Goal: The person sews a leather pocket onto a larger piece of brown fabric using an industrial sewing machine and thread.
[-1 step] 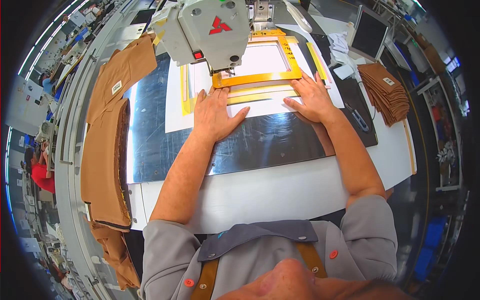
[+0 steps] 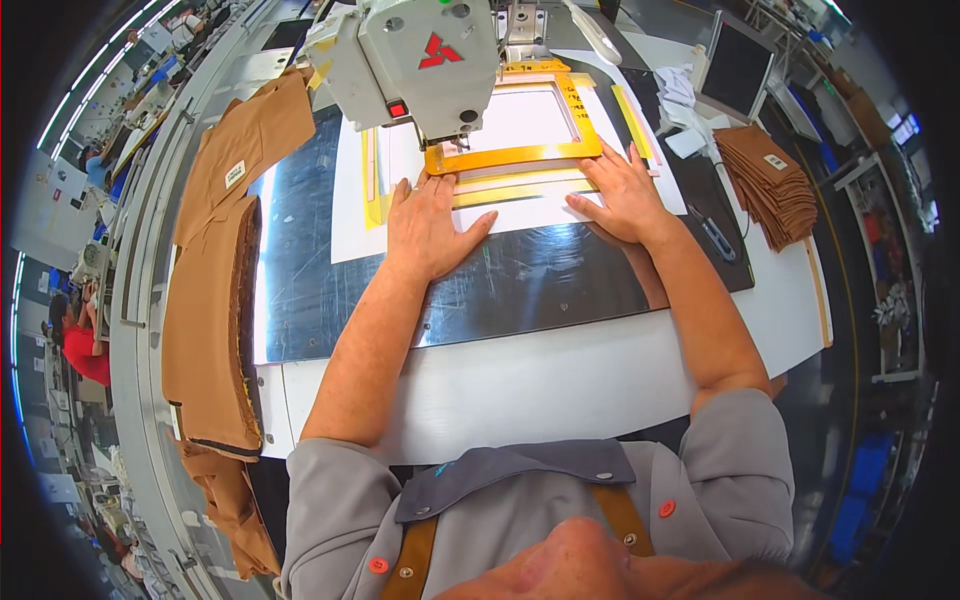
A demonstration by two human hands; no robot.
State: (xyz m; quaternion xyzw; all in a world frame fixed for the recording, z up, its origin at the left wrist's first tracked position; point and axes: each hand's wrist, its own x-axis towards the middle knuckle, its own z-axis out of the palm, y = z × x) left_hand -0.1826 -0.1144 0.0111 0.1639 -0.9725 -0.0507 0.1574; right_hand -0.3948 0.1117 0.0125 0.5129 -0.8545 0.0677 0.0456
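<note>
the brown fabric stack [image 2: 205, 330] lies leftmost. the left hand [image 2: 425, 225] rests with fingers extended, gripping nothing, at the yellow frame [image 2: 520, 157], which sits beneath the machine head [image 2: 430, 60]. the right hand [image 2: 625, 198], likewise ungripped, meets its right corner. uneven pressure could skew the white sheet [image 2: 530, 213]; straying inward could injure fingers.

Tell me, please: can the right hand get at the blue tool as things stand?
Probably yes: the blue tool lies uncovered just to the right of the right hand, and nothing visible stands between them.
</note>
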